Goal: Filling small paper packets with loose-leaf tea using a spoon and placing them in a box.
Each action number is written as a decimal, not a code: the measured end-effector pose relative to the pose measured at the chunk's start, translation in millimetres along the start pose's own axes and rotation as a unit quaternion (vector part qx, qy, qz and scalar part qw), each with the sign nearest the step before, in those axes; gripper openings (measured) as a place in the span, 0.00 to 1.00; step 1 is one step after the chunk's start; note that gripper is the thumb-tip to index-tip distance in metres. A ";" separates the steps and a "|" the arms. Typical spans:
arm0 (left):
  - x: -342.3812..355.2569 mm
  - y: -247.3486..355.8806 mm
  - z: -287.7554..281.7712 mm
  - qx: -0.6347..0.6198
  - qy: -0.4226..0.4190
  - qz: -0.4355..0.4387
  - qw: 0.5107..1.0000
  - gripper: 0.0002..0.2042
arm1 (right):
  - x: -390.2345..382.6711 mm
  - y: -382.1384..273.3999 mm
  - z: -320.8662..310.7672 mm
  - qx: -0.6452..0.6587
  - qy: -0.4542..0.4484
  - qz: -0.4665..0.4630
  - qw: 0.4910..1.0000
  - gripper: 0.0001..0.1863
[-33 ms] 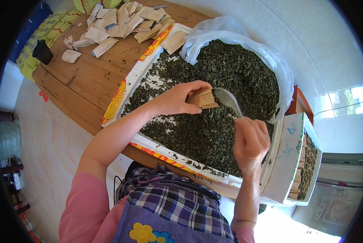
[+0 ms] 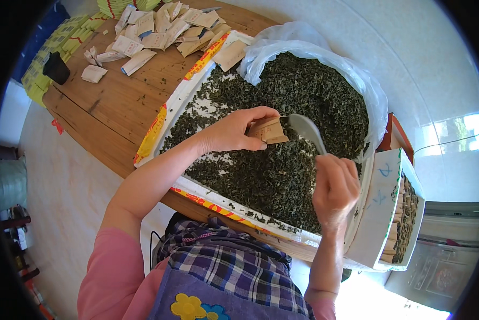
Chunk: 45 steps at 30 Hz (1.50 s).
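Observation:
Between the thumb and fingers of my left hand (image 2: 226, 130) is a small brown paper packet (image 2: 267, 131), its opening turned to the right. My right hand (image 2: 335, 186) is closed round the handle of a spoon (image 2: 305, 128), whose bowl is close to the packet's opening. Beneath both hands, dark green dried leaves (image 2: 266, 181) that look like tea lie in a white foam tray (image 2: 162, 140) with yellow and red tape on its rim. At the far side more leaves heap up in a clear plastic bag (image 2: 375, 101). What the packet holds inside is hidden.
Many brown paper packets (image 2: 154, 40) are piled on the wooden table (image 2: 111, 101) at the far left, near a small black cup (image 2: 56, 68) and stacks of yellow-green packaging (image 2: 68, 37). A white foam box (image 2: 375, 197) filled with upright brown packets (image 2: 402, 218) stands at the right.
The spoon has moved a little to the right, away from the packet's opening, together with my right hand. My left hand and the packet have barely moved.

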<state>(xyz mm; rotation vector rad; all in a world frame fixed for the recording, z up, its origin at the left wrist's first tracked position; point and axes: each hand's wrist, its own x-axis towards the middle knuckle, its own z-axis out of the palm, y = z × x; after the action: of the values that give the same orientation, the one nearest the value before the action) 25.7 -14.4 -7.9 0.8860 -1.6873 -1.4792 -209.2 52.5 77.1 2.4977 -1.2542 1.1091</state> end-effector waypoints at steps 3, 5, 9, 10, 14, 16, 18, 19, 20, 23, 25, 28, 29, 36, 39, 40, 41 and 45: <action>-0.9 -2.1 -0.4 -0.017 -0.012 -0.004 1.000 0.34 | 3.8 -3.1 -4.7 -0.002 -0.027 -0.031 0.999 0.09; 0.1 -3.9 0.5 -0.020 -0.019 -0.006 1.000 0.34 | 3.8 -7.1 0.8 -0.003 -0.073 -0.067 0.995 0.10; 0.5 -2.4 -1.5 -0.074 -0.029 -0.009 0.997 0.35 | -6.2 4.6 0.7 0.045 0.000 0.021 0.999 0.09; 0.4 -2.3 -2.5 -0.077 -0.031 0.000 0.997 0.35 | -11.6 7.5 -1.3 0.043 0.007 0.071 0.997 0.08; -1.8 2.4 -3.4 -0.175 -0.030 -0.012 0.984 0.34 | -41.6 18.8 -12.3 0.082 -0.056 0.261 0.960 0.06; -2.2 4.6 -3.3 -0.192 -0.037 -0.019 0.981 0.34 | -55.3 26.8 -12.6 0.099 -0.102 0.328 0.934 0.06; -2.2 4.1 -2.8 -0.195 -0.046 -0.023 0.979 0.34 | -62.4 30.1 -11.9 0.036 -0.162 0.228 0.959 0.07; -1.8 3.5 -2.6 -0.199 -0.055 -0.028 0.978 0.34 | -62.9 29.7 -11.5 0.021 -0.160 0.227 0.960 0.08; -1.5 2.3 -2.9 -0.198 -0.057 -0.029 0.978 0.34 | -60.4 29.1 -11.1 0.021 -0.159 0.228 0.960 0.08; -0.7 -2.3 -3.6 -0.174 -0.084 -0.035 0.981 0.36 | -42.2 25.9 -7.9 0.022 -0.072 0.183 0.980 0.10; -2.7 -5.8 -3.4 -0.183 -0.077 -0.040 0.979 0.36 | -27.8 15.5 0.6 0.049 -0.063 0.171 0.982 0.10; -2.8 -5.7 -2.1 -0.144 -0.072 -0.039 0.986 0.37 | -10.3 3.5 14.6 0.083 -0.053 0.102 0.990 0.12; -1.9 -4.8 -0.2 -0.143 -0.076 -0.041 0.986 0.37 | -6.7 2.5 19.1 0.107 -0.055 0.086 0.989 0.12; -3.3 1.9 -1.2 -0.101 -0.071 -0.028 0.992 0.38 | 7.9 -10.5 35.5 0.209 -0.071 0.154 0.963 0.10; -1.0 1.1 -0.3 -0.095 -0.067 -0.036 0.993 0.38 | 4.9 -6.8 37.8 0.222 -0.075 0.152 0.960 0.10; -0.3 0.9 -0.3 -0.082 -0.067 -0.034 0.994 0.38 | 3.4 -7.0 39.1 0.222 -0.075 0.152 0.960 0.10; -0.5 0.5 -0.1 -0.082 -0.067 -0.034 0.994 0.38 | 1.4 -8.1 40.9 0.214 -0.071 0.162 0.961 0.10; -1.0 -0.5 0.1 -0.065 -0.060 -0.026 0.996 0.38 | -1.2 -7.8 43.5 0.222 -0.069 0.194 0.953 0.09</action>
<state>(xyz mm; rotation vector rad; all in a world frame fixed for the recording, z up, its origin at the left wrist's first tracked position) 26.1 -13.5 -8.5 0.7908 -1.6427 -1.6869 -179.7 40.2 46.5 2.7546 -1.7669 1.4648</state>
